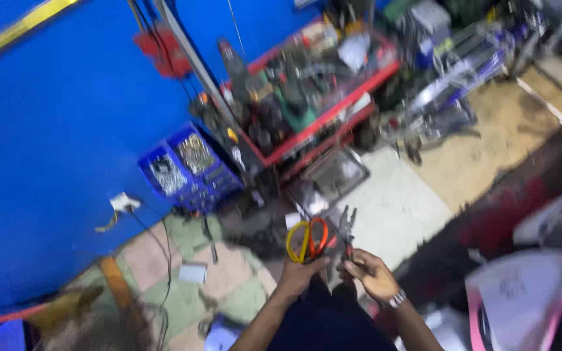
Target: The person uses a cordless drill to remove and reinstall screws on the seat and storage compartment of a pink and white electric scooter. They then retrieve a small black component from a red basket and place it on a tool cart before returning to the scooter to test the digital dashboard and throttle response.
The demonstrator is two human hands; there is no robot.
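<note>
Left hand (pixel 299 273) closed around scissors (pixel 307 239), yellow and orange loop handles pointing up. Right hand (pixel 371 273) gripping pliers (pixel 347 229) by the handles, jaws up, just beside the scissors. Both tools held in front of me over the tiled floor (pixel 398 208). Frame's blurred, can't tell if the plier jaws are parted. Judging by this: tools are picked up, nothing cut or gripped yet. Red tool trolley (pixel 320 110) and blue parts bins (pixel 187 169) ahead against the blue wall (pixel 53 130).
</note>
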